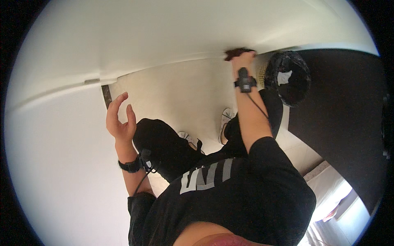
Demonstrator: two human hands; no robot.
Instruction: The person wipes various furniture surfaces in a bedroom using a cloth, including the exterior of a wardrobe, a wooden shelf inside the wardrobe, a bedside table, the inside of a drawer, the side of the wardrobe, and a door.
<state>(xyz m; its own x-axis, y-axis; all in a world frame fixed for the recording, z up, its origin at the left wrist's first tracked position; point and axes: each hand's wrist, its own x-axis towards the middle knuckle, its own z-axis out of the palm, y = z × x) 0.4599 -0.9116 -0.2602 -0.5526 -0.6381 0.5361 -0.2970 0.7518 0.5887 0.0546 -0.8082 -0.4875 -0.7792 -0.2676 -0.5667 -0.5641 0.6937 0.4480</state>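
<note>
My right hand [244,59] is closed on a dark reddish-brown cloth [234,53], which it presses against a smooth white upright surface [176,33]. Part of the cloth is hidden behind the fingers. My left hand [122,125] holds nothing; its fingers are apart and slightly curled, in the air beside a white panel [65,164] at the left. A black band with a small device and a cable sits on each wrist.
A bin with a black plastic liner [299,90] and a piece of white paper in it stands just right of my right hand. The dark flat top [336,115] lies further right. Pale tiled floor [176,94] and my shoes show between my arms.
</note>
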